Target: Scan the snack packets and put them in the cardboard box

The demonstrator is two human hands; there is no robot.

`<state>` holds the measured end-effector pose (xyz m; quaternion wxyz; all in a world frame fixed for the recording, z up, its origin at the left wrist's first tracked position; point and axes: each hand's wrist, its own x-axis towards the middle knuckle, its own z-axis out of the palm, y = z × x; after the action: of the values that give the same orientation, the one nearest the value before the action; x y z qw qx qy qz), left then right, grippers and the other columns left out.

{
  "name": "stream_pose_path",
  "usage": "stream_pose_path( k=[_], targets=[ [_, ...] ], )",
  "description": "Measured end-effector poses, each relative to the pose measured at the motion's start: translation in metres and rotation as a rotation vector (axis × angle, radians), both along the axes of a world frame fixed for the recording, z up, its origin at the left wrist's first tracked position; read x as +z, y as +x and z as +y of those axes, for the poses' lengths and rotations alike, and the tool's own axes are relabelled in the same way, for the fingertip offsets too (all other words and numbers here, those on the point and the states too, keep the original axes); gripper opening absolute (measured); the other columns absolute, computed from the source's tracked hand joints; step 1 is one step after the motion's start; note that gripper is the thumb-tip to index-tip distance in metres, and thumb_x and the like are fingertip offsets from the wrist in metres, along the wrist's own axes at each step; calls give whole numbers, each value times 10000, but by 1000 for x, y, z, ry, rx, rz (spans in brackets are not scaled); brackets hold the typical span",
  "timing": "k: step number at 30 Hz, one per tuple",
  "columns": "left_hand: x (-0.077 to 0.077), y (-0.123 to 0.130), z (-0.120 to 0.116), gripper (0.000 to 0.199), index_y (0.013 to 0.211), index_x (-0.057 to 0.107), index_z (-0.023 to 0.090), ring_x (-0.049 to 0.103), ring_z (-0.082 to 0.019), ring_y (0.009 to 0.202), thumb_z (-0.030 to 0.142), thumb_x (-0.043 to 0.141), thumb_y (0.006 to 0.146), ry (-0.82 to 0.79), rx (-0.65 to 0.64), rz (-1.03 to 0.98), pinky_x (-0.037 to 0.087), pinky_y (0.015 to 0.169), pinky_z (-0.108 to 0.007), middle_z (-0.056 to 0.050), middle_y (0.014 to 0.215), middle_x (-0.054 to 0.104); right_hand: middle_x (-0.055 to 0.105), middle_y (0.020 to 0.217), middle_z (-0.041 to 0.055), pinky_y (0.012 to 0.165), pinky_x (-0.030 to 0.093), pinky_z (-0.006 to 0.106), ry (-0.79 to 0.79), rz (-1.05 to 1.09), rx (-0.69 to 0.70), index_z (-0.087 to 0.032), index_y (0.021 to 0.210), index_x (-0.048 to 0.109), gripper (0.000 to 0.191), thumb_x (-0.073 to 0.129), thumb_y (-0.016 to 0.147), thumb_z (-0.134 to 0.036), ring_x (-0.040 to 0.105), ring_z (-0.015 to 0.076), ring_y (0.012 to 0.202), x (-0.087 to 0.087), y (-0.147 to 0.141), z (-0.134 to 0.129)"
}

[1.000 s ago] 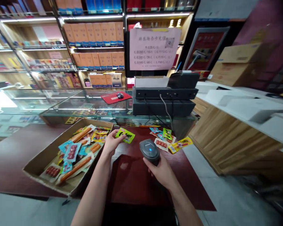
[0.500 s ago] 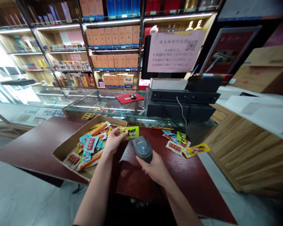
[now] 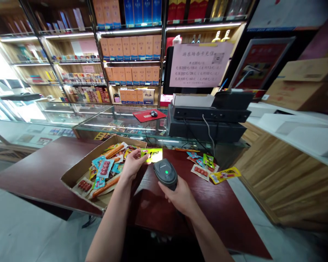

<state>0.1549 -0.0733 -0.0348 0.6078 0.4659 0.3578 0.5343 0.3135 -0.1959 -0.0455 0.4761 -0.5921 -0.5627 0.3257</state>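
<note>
Between the thumb and fingers of my left hand (image 3: 134, 162) is a yellow-green snack packet (image 3: 154, 155), brightly lit across its face. My right hand (image 3: 177, 194) is wrapped round the handle of a dark grey barcode scanner (image 3: 165, 173), whose top light glows green. The scanner's head points at the packet, a short gap away. Left of my left hand lies an open cardboard box (image 3: 71, 171) with many wrapped sausages and snacks, among them a pack of reddish balls (image 3: 105, 168). To the right, several packets lie on the table, including a long yellow one (image 3: 225, 175).
The dark red table (image 3: 207, 218) carries the box and packets. Behind it stands a glass counter (image 3: 117, 118) with a mouse (image 3: 153, 113) on a red mat, a black cash drawer (image 3: 207, 127) and hanging cables. Shelves of boxed goods line the wall.
The scanner's light has turned from blue to green, and the packet in my left hand is now brightly lit. Both hands keep their grips, and the view has tilted slightly.
</note>
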Motion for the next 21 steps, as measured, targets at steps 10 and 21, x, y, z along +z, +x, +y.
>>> stream_pose_path(
  k=[10, 21],
  targets=[
    [5, -20, -2, 453, 886, 631, 127, 688, -167, 741, 352, 856, 564, 20, 62, 14, 591, 660, -290, -48, 848, 695, 603, 505, -14, 421, 424, 228, -54, 22, 10, -157, 944, 611, 333, 658, 778, -442, 531, 127, 392, -5, 3, 0],
    [37, -129, -18, 527, 1002, 642, 114, 693, -179, 787, 371, 847, 590, 96, 499, 9, 590, 730, -312, -60, 842, 692, 585, 523, -25, 395, 412, 220, -143, 19, 121, -188, 892, 545, 306, 634, 794, -464, 521, 123, 400, -7, -30, 24]
  ],
)
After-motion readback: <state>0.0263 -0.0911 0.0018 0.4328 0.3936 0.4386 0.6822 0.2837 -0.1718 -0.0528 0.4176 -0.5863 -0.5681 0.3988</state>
